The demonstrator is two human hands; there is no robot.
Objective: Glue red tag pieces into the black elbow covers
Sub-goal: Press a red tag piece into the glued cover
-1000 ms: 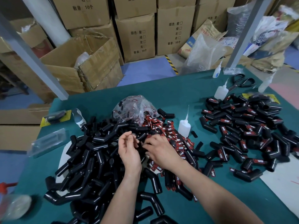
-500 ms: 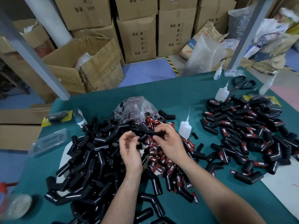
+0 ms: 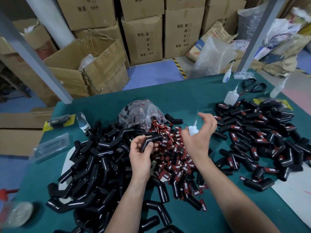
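My left hand (image 3: 139,155) holds one black elbow cover (image 3: 152,140) just above the table, thumb on its bend. My right hand (image 3: 198,140) hovers at a small white glue bottle (image 3: 193,130), with its fingers spread and curved around the bottle but not closed on it. Between and below the hands lies a heap of red tag pieces (image 3: 176,160) printed "TAPER". A large pile of plain black elbow covers (image 3: 94,165) spreads to the left. To the right is a pile of covers with red tags on them (image 3: 262,140).
A crumpled clear bag (image 3: 139,115) of tags sits behind the heap on the green table (image 3: 185,98). More glue bottles (image 3: 231,96) and black scissors (image 3: 254,86) lie at the back right. Cardboard boxes (image 3: 143,37) stand beyond the table.
My right hand let go of the elbow cover and moved right and up to the glue bottle. My left hand now holds the cover alone.
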